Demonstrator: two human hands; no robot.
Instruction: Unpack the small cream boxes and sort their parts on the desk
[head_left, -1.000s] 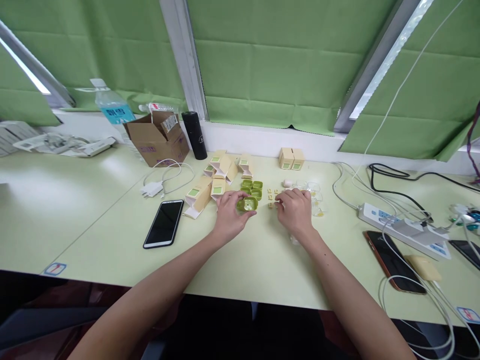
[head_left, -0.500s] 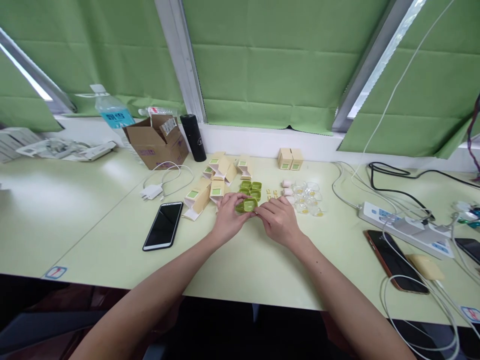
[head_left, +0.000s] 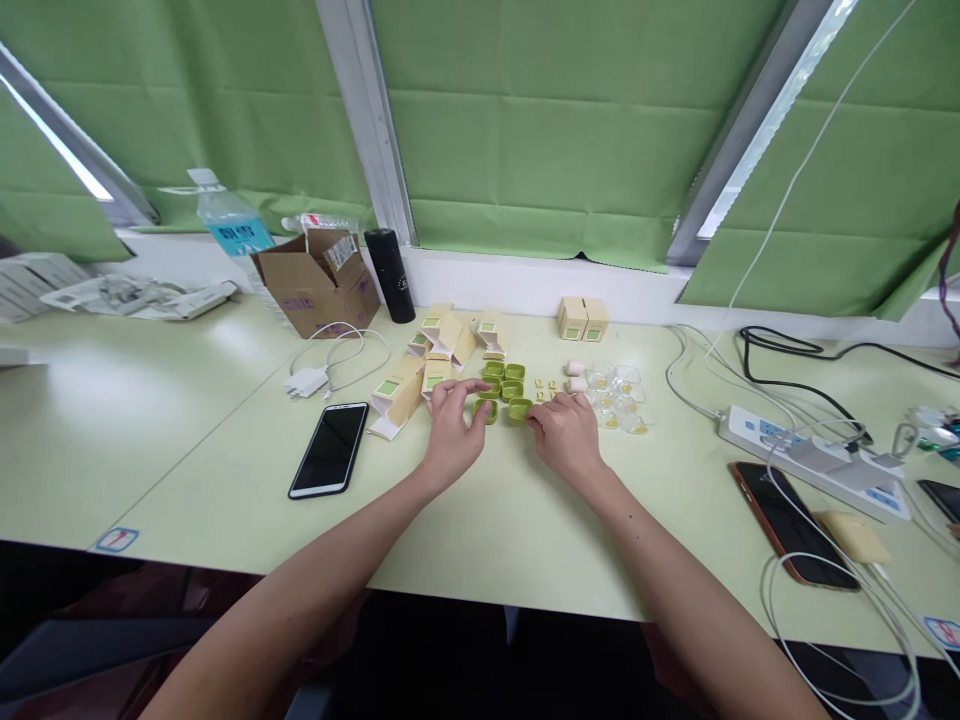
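Observation:
Several small green square cups (head_left: 514,372) stand in two columns on the table. My right hand (head_left: 568,436) pinches the right edge of the nearest cup in the right column (head_left: 519,411). Thumb and fingers apart, my left hand (head_left: 454,432) is beside the nearest cup in the left column (head_left: 487,408), partly covering it; whether it touches that cup is unclear. Tiny yellow pieces (head_left: 539,384) lie right of the cups. Beyond them are small pale pink pieces (head_left: 575,368), partly behind my right hand, and clear plastic pieces with yellow spots (head_left: 616,398).
Opened cream cartons (head_left: 397,392) lie left of the cups, two closed cartons (head_left: 582,318) behind. A phone (head_left: 328,450), white charger (head_left: 306,381), brown box (head_left: 319,285) and black flask (head_left: 390,275) are left. A power strip (head_left: 814,460), cables and another phone (head_left: 791,525) occupy the right.
The cup that both hands held has moved right and down into the right column. My left hand has let go of it and moved left, its fingers spreading.

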